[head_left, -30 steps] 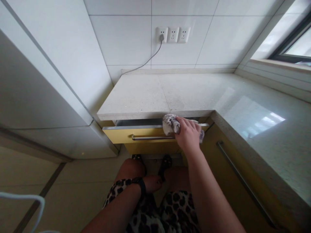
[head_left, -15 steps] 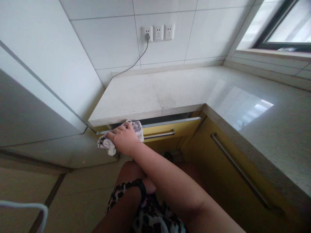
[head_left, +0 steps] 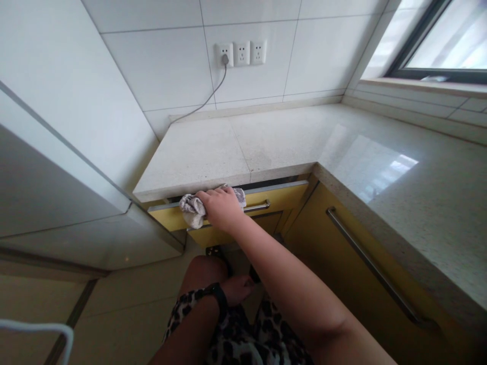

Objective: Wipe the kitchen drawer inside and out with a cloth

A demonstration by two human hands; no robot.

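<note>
A grey cable [head_left: 214, 94] hangs from the leftmost wall socket [head_left: 224, 52] above the countertop [head_left: 289, 134]

Yellow drawer [head_left: 281, 195] — cloth [head_left: 191, 210] on rim

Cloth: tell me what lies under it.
Under the cloth, pressed by the right hand, runs the metal top edge of the yellow drawer. The stretch beneath, and the drawer's inside, are hidden.
</note>
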